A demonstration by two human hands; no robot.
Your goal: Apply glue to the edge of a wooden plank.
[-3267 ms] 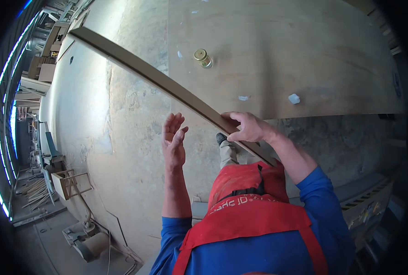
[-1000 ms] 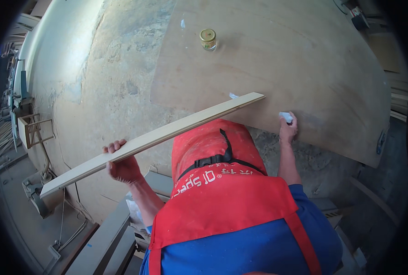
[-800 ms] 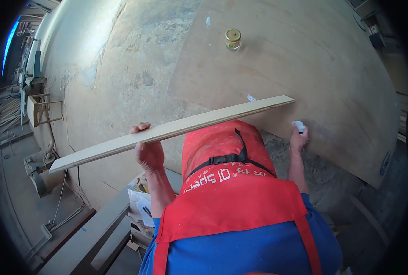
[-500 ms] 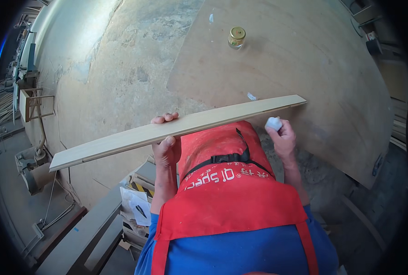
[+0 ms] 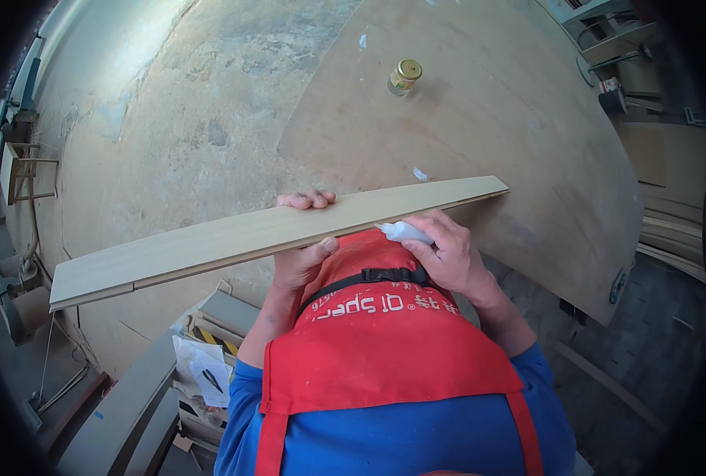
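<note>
Just beside board edge [image 5: 246,258], bottle [image 5: 406,232]

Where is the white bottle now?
In the head view, just right of centre, the white bottle is in the right hand, with its nozzle close to the board.

Brown tabletop [image 5: 539,163], broad and bare-faced
A gold-lidded jar [image 5: 404,78] stands upright; one white scrap [image 5: 420,174] lies nearer, a white fleck [image 5: 362,40] beyond.

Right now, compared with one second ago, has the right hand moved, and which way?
Yes: judged against the jar, the right hand has moved left, bringing the white bottle close to the plank.
</note>
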